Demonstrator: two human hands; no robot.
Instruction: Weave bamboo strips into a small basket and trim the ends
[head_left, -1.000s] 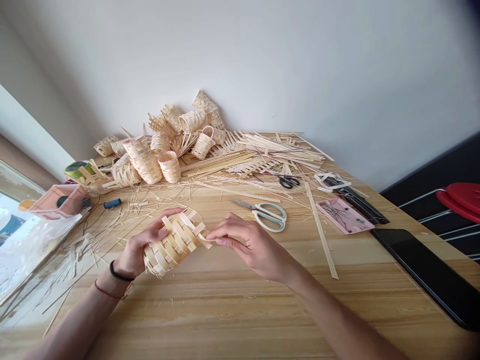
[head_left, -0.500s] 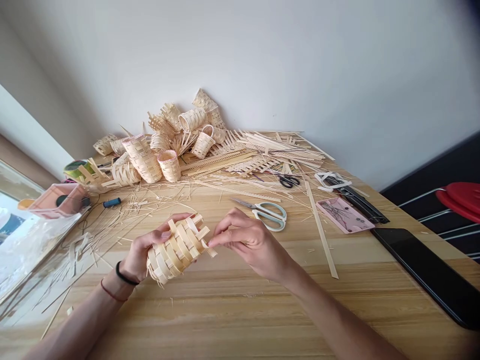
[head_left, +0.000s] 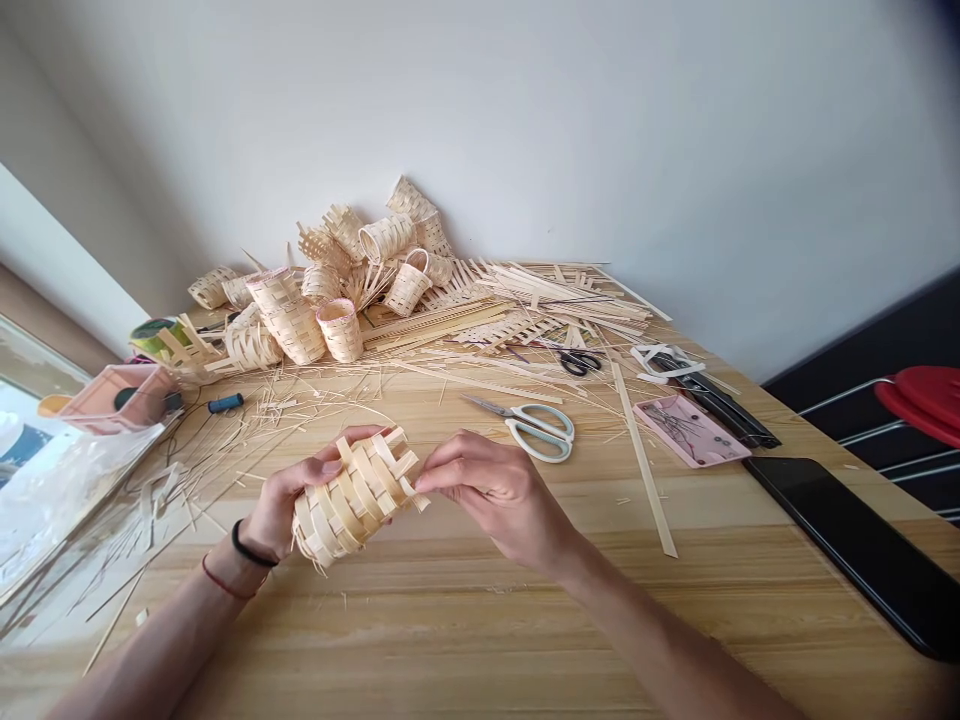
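Basket [head_left: 345, 512]: a woven cylinder of pale bands, held aloft over the near part of the table [head_left: 450, 640], tilted with its ragged rim up and to the right.
Left hand [head_left: 281, 500]: wrapped around the basket's side, thumb on the near face and fingers mostly hidden behind; a black band [head_left: 250, 548] and a red cord [head_left: 225, 582] circle the wrist.
Right hand [head_left: 499, 495]: fingertips narrowed to a pinch on a strip [head_left: 412, 492] at the basket's rim, the remaining fingers curled.
Scissors: a pale blue and white pair [head_left: 516, 412] lies just beyond the right hand; a black pair [head_left: 576, 360] rests farther back, near the stock.
Stock: a heap of strips [head_left: 562, 295] on the back of the table, with one slat [head_left: 643, 458] lying apart to the right.
Finished and part-woven ware: a pile of baskets [head_left: 296, 325] leans toward the wall [head_left: 525, 120], one with a hoop handle.
Right side: a pink tray [head_left: 724, 459] of pins beside a phone [head_left: 862, 560].
Left side: a blue spool [head_left: 225, 403] near a pink bin [head_left: 97, 410], amid thin offcuts [head_left: 292, 400].
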